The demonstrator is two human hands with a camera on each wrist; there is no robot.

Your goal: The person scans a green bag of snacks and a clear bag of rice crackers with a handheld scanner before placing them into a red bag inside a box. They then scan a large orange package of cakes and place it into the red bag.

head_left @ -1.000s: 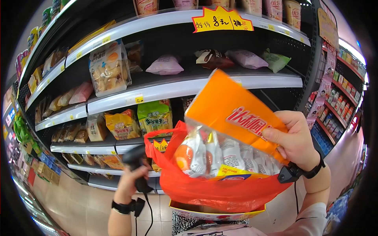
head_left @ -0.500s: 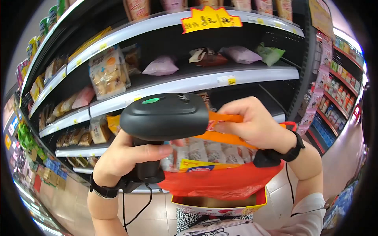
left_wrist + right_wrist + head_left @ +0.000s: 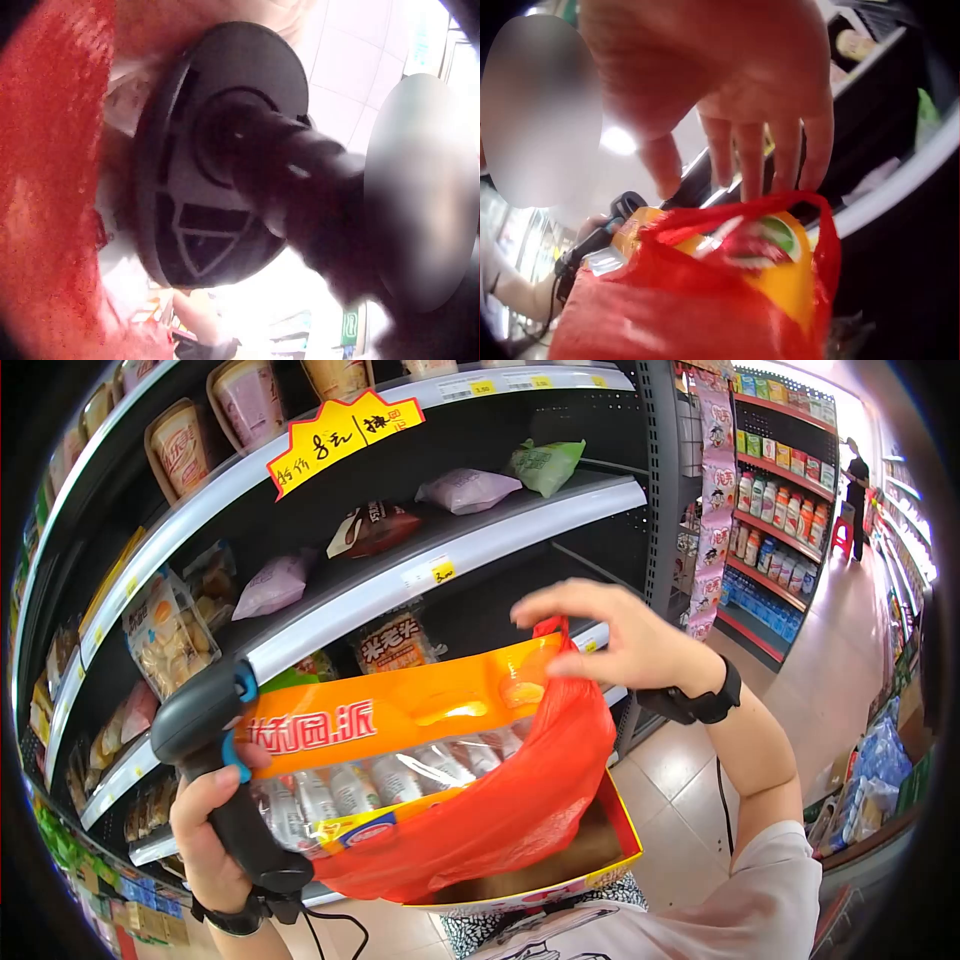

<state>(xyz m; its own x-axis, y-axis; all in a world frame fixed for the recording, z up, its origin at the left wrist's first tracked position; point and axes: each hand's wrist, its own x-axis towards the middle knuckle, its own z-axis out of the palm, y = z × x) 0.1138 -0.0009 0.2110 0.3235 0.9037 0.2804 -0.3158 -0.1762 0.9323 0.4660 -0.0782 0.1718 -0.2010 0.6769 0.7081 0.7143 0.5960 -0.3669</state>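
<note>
My left hand (image 3: 205, 830) grips a black barcode scanner (image 3: 255, 830) by its handle, at the left end of an orange snack package (image 3: 420, 695). That package shows a row of wrapped pieces behind clear film and sits in a red plastic bag (image 3: 490, 825). My right hand (image 3: 625, 630) is over the bag's right end, thumb and fingers apart. In the right wrist view its extended fingers reach down to the bag's red handle (image 3: 761, 204). The left wrist view has the scanner's round cable end (image 3: 225, 60) close beside the red bag.
Below the bag is an open yellow-edged cardboard box (image 3: 625, 825). Shelves with bagged snacks (image 3: 375, 530) and cups (image 3: 180, 445) stand in front. Down the aisle to the right are bottle shelves (image 3: 775, 500) and a distant person (image 3: 857, 485). The scanner's cable (image 3: 350, 930) hangs low.
The scanner first came up before the package, then moved left to its end. My right hand let go of the orange package and moved to the bag's right end. The view swung right.
</note>
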